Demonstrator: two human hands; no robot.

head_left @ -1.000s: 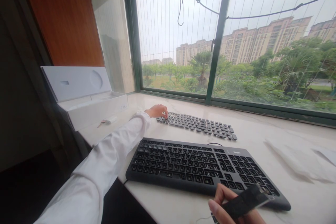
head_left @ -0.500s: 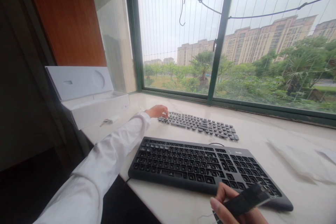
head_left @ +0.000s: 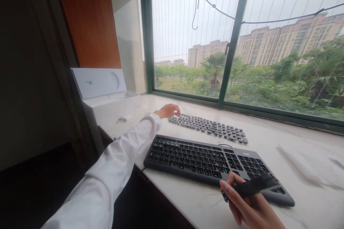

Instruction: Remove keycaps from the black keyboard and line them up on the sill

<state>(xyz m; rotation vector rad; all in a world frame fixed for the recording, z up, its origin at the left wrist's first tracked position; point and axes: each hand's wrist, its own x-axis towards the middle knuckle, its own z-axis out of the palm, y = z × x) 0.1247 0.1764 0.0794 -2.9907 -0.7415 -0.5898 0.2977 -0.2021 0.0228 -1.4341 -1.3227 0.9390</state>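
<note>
A black keyboard [head_left: 199,157] lies on the white marble sill in front of me, with several of its keys taken off. Behind it, loose black keycaps [head_left: 209,128] are laid out in rows. My left hand [head_left: 168,111], in a white sleeve, reaches out to the left end of those rows and its fingertips touch the keycaps there. My right hand [head_left: 249,207] is low at the near right, holding a flat dark tool [head_left: 252,186] over the keyboard's right front corner.
An open white box [head_left: 107,96] stands at the far left of the sill, with a small white item [head_left: 124,118] beside it. Clear plastic wrap [head_left: 303,164] lies at the right. A large window with a green frame [head_left: 228,53] runs along the back.
The view has shifted so everything sits further right in the frame. My left hand stays at the left end of the keycap rows. My right hand shows more, still holding the tool.
</note>
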